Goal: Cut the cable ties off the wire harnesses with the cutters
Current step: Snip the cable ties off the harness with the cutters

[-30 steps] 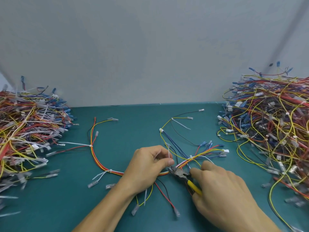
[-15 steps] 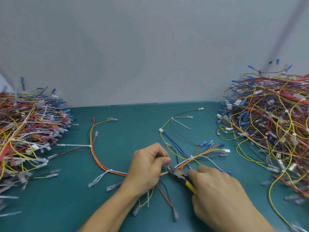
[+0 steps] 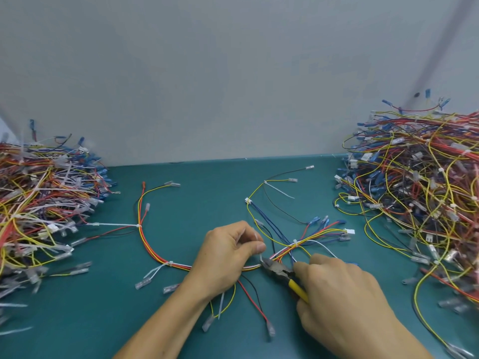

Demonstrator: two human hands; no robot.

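The teal worktop (image 3: 207,193) runs back to a plain grey wall (image 3: 233,73). A tall tangled heap of multicoloured wire harnesses (image 3: 420,193) sits on its right, and a lower heap bristling with white tie tails (image 3: 44,200) on its left. Spread flat between them is the red, orange and yellow wire harness (image 3: 153,252) being worked, whose trunk passes under the left hand (image 3: 228,252). That hand holds the bundle down while its thumb and forefinger pinch the tail of a small white plastic cable tie (image 3: 261,256). The right hand (image 3: 344,299) is curled round the yellow-handled steel cutters (image 3: 278,271).

Little has shifted over the last second. The cutter nose stays against the pinched tie just below the left thumb, and both hands keep their hold. I judge this snip is still in progress. Whether the tie is already severed, or how far the blades stand apart, cannot be told.

Other white ties on this harness look uncut: one at the left fork (image 3: 140,225), one lower on the trunk (image 3: 169,263) and one at the right fan-out (image 3: 295,241). Blue and yellow wires cross close beside the nose and could be nicked
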